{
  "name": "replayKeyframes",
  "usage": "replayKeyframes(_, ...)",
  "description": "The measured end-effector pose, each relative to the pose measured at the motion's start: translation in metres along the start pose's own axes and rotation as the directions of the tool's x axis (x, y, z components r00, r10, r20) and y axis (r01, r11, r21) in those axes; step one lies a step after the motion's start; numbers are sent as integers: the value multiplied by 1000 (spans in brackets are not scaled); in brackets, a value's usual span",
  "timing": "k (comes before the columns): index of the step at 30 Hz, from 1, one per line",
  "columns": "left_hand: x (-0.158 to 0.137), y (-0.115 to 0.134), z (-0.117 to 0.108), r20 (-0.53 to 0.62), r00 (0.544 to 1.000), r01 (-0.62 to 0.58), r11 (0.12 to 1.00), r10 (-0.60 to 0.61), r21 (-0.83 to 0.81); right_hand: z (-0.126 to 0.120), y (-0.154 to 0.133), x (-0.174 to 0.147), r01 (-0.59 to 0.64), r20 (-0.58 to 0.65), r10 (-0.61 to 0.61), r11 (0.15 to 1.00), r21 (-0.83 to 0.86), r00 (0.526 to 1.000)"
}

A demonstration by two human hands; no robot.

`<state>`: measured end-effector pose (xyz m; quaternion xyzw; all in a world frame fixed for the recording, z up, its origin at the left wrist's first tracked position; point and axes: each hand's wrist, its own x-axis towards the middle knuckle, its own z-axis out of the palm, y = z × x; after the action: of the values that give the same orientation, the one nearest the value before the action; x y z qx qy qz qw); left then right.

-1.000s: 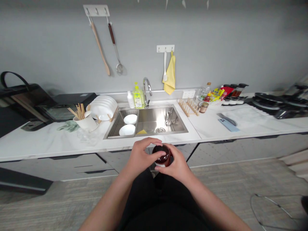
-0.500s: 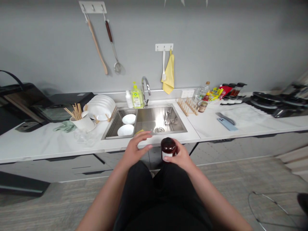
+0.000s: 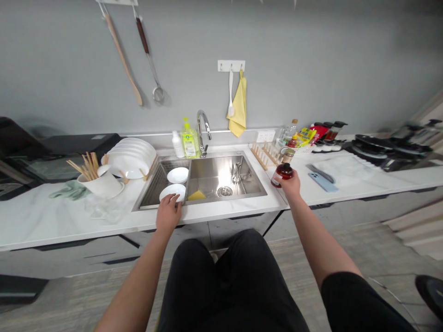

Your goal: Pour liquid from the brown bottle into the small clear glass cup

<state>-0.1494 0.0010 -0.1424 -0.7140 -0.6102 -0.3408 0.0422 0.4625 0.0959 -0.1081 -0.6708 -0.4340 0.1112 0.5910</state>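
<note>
My right hand is wrapped around a dark red jar with a dark lid and a pale label. It is at the counter to the right of the sink, just in front of a smaller lidded glass jar. Whether its base touches the counter, I cannot tell. My left hand is over the sink's front left edge, fingers apart and nothing in them. Its fingertips overlap the nearer white bowl; contact is unclear. A second white bowl lies behind it in the left basin.
The steel sink holds a yellow sponge or cloth near its front. A faucet and a green soap bottle stand behind. Wooden rack, blue phone and seasoning basket are right; stacked plates left.
My right hand has carried the dark red jar from in front of my lap up and right to the counter. My left hand has moved left to the bowl. The view has shifted slightly.
</note>
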Motion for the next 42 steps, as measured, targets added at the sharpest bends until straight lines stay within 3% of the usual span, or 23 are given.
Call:
replayKeyframes(4,-3,1,7,-22,999,29,997,-28,68,12,21,25,-49,-53,45,996,-76,998)
replayKeyframes(9,-3,0,8,-8,999,44,994,-44,98,16,29,34,-53,-18,51,992,-114,999)
replayKeyframes(12,-3,0,9,-24,999,50,992,-48,114,10,22,16,8,-81,-23,984,-181,996)
replayKeyframes(15,-4,0,10,-34,998,49,993,-45,112,8,9,-28,145,-245,-207,957,-251,947)
replayKeyframes(16,-4,0,10,-35,998,51,992,-47,111,11,3,-45,180,-198,-229,955,-236,953)
replayKeyframes(18,-4,1,10,-35,998,58,992,-55,110,18,-8,-76,242,85,-231,958,-152,969)
replayKeyframes(20,-4,2,9,-37,997,64,992,-60,108,28,-18,-95,258,318,-214,961,-102,924)
replayKeyframes(23,-4,3,7,-38,998,58,992,-54,116,38,-25,-101,242,461,-162,963,-119,872)
replayKeyframes(42,-3,14,2,-43,997,71,996,-68,62,35,-22,-105,239,478,-147,961,-139,866)
